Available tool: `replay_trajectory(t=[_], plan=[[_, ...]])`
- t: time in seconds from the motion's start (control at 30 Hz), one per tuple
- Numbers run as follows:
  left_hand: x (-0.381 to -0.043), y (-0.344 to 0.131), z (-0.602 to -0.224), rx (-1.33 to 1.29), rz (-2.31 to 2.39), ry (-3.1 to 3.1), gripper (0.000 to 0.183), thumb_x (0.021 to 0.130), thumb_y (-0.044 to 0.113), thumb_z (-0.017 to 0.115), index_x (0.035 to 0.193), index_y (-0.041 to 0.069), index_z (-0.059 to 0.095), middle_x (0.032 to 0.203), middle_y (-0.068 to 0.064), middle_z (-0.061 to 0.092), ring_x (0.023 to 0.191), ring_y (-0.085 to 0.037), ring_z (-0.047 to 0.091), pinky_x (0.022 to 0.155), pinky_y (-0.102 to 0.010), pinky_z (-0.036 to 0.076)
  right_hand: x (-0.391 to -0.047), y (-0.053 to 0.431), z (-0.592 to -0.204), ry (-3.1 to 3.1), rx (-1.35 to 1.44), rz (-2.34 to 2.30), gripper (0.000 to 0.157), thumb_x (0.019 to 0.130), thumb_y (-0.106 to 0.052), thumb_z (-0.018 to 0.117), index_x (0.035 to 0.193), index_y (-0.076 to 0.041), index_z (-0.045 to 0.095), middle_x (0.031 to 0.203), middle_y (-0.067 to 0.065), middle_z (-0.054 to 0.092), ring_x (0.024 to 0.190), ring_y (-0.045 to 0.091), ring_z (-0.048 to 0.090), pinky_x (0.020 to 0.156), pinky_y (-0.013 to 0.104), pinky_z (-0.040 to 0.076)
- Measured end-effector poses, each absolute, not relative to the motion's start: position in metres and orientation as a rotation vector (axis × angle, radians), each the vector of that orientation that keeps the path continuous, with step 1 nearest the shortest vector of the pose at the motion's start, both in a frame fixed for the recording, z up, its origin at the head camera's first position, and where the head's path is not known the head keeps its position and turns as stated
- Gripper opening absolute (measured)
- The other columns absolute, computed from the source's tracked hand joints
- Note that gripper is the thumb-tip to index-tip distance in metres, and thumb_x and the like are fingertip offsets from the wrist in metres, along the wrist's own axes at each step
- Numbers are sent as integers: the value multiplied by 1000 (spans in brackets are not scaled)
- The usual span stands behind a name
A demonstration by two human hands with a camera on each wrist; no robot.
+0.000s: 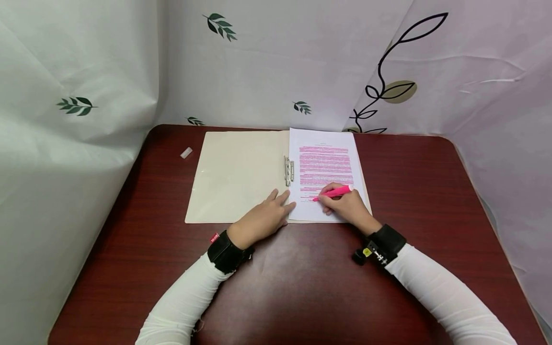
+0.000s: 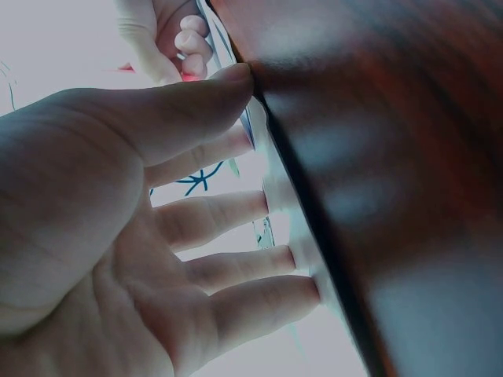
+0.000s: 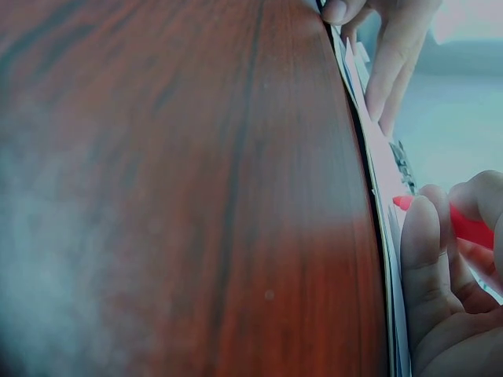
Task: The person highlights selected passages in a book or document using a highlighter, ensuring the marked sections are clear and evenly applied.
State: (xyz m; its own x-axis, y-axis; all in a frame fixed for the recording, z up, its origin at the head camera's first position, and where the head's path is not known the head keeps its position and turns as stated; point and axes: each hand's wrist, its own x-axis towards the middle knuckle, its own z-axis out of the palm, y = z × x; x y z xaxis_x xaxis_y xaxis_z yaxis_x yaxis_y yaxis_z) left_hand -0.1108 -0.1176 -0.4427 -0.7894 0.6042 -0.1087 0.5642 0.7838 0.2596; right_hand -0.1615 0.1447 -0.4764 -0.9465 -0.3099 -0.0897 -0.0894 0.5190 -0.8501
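Observation:
A pink highlighter point(image 1: 338, 191) is pinched in my right hand point(image 1: 347, 206), its tip down at the lower lines of a printed sheet point(image 1: 325, 138). Pink marking covers most of the text lines above the tip. The sheet lies on the right side of an opened cream folder point(image 1: 241, 172) with a metal clip point(image 1: 289, 171) at its spine. My left hand point(image 1: 260, 218) rests with spread fingers on the folder's lower edge, fingertips at the sheet's left margin. In the left wrist view those fingers point(image 2: 212, 220) are extended. The highlighter's red-pink tip point(image 3: 402, 202) shows in the right wrist view.
A small white eraser-like block point(image 1: 186, 153) lies on the dark red wooden table point(image 1: 302, 287), left of the folder. White leaf-patterned cloth point(image 1: 267, 62) hangs behind the table and along its sides. Both wrists carry black straps point(image 1: 388, 241).

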Motion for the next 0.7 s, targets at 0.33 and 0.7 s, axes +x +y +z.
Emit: replay_trajectory(t=[0.33,0.7], plan=[[-110,-118,-444,935,328,2798,46,101,16,67,145,4,60,158,-26,44,139,-55,46,103,-55,53,-161,148,-476,2553,-352,-1386,12,94,-24,75,92,-13,72,63,3,68,58,14,67,57,23,49],[-110,-119,-444,933,346,2789,46,101,15,67,145,4,59,158,-26,43,140,-56,45,102,-56,54,-160,152,-476,2560,-338,-1389,11,93,-22,75,92,-12,72,62,2,68,57,13,67,56,22,47]])
